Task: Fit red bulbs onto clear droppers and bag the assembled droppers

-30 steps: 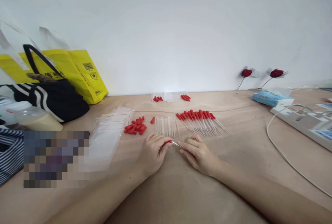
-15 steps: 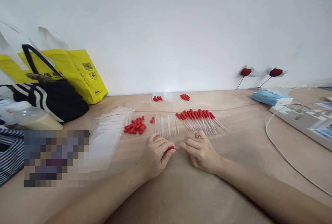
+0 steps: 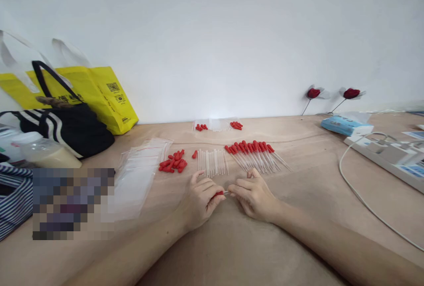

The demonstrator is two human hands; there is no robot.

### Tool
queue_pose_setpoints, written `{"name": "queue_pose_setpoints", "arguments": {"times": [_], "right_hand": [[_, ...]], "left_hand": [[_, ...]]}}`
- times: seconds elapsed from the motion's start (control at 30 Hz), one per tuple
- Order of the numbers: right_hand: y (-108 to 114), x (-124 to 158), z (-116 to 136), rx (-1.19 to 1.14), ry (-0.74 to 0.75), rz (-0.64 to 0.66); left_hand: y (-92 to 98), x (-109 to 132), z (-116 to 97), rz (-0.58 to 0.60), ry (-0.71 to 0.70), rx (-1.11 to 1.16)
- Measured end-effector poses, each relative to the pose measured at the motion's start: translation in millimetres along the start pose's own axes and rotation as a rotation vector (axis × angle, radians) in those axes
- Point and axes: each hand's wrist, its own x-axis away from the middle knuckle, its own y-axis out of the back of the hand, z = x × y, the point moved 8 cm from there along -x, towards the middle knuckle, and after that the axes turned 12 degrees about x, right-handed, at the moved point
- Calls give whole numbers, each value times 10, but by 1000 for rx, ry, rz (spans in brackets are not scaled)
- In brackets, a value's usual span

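Observation:
Between the fingertips of my left hand (image 3: 203,200) is a red rubber bulb (image 3: 219,193), partly covered by the fingers. My right hand (image 3: 253,195) pinches a thin clear dropper tube (image 3: 226,192), whose end meets the bulb; how deep it sits I cannot tell. Beyond my hands lies a row of bare clear tubes (image 3: 212,163). To its right are several droppers with red bulbs (image 3: 253,149), side by side and slanted. A pile of loose red bulbs (image 3: 172,161) rests to the left, with a single red bulb (image 3: 194,154) beside the tubes.
Clear zip bags (image 3: 139,180) lie left of the pile. Another bag with red bulbs (image 3: 212,124) is by the wall. A yellow bag (image 3: 114,100), black bag (image 3: 82,127) and bottle (image 3: 49,153) stand left. Right are a tissue pack (image 3: 344,125), power strip (image 3: 391,158) and white cable (image 3: 351,202).
My hands have come slightly closer together, and less of the clear tube shows between them. The view has shifted a little; the things on the table have stayed put.

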Motion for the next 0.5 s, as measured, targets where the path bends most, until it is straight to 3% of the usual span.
{"name": "queue_pose_setpoints", "arguments": {"times": [0.5], "right_hand": [[-22,16,2,-78,-28,-6]], "left_hand": [[58,10,-44,-103,-21,38]]}}
